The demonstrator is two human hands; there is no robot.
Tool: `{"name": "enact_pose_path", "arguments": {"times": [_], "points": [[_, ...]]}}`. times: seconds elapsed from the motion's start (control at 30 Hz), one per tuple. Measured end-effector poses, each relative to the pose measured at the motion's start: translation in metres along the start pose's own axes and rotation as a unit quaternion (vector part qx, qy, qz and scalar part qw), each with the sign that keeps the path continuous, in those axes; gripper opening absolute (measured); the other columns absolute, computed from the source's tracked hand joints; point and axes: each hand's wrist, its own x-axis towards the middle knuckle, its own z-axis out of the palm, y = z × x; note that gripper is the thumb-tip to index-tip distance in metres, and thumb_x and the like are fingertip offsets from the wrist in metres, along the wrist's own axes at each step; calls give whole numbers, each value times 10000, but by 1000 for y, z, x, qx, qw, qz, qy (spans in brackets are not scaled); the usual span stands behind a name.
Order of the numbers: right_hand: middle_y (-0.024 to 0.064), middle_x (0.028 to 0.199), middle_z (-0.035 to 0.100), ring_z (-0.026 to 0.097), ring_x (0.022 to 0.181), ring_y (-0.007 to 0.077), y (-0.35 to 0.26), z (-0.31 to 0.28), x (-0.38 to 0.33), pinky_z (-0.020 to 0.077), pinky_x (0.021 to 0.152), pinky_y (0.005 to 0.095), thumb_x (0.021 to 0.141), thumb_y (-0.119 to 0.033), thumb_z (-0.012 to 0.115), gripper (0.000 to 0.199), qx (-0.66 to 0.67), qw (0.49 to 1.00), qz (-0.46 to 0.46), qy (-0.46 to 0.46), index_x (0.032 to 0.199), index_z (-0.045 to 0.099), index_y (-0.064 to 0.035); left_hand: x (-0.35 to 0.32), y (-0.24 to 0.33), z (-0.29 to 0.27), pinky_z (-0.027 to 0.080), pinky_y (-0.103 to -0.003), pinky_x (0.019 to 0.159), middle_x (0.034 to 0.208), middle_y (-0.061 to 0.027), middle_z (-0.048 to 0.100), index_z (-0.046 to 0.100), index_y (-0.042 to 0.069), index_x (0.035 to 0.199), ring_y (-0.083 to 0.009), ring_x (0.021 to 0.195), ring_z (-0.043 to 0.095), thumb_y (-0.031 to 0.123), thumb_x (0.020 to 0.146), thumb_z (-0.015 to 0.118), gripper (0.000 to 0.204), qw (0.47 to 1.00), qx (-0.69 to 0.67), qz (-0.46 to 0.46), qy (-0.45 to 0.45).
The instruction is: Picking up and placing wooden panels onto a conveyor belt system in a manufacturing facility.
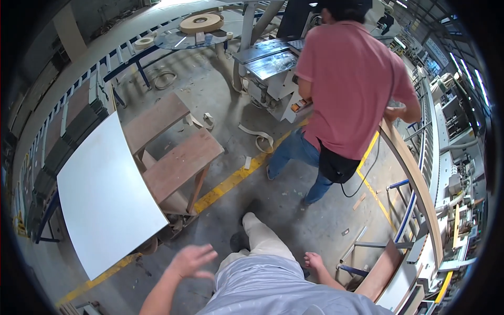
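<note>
Currently, our left hand [193, 261] is empty, fingers spread, near the white panel [110, 194] at left, our right hand [315, 260] curls loosely, seemingly empty, left of the brown board [382, 270], and we'd best step carefully, clear of the co-worker [352, 84].

A loose, pale grey shirt [273, 286] with soft creases fills the lower middle of the frame, its cloth bunched near the waist. Above it in the frame show cream trousers [269, 240], plain and slightly wrinkled, and a dark shoe [239, 241], its details too dim to tell. The left hand [193, 261] and right hand [313, 260] are bare, as are both forearms [161, 290].
</note>
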Motion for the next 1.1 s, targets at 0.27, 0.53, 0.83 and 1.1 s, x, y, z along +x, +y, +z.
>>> {"name": "enact_pose_path", "arguments": {"times": [0.27,0.53,0.83,1.1], "points": [[126,891,653,620,800,179,-134,127,48,482,706,296,853,-377,573,394,-296,940,-168,4,1057,631,-45,110,-138,-57,332,-454,996,1323,-180,410,485,90,1258,-357,1186,411,301,734,690,600,912,173,-324,182],[151,1060,605,602,966,245,-391,324,-51,468,850,322,828,-167,623,327,-157,819,-545,-90,1110,588,-5,173,-208,-59,223,-472,1078,1323,-173,419,432,87,1296,-319,1241,374,423,767,610,652,858,255,-426,131],[242,1287,429,471,1134,398,-418,444,-80,407,950,415,784,-264,645,535,-335,673,-649,-115,1230,468,-28,178,-220,-65,238,-487,1069,1313,-176,431,444,94,1285,-323,1224,397,383,733,636,652,868,225,-419,141],[205,1268,465,532,1053,366,-411,454,-74,459,858,409,770,-269,657,582,-343,639,-682,-95,1245,447,-8,178,-221,-66,231,-500,1068,1315,-169,428,416,108,1305,-331,1221,393,382,721,644,685,861,233,-433,127]]}}
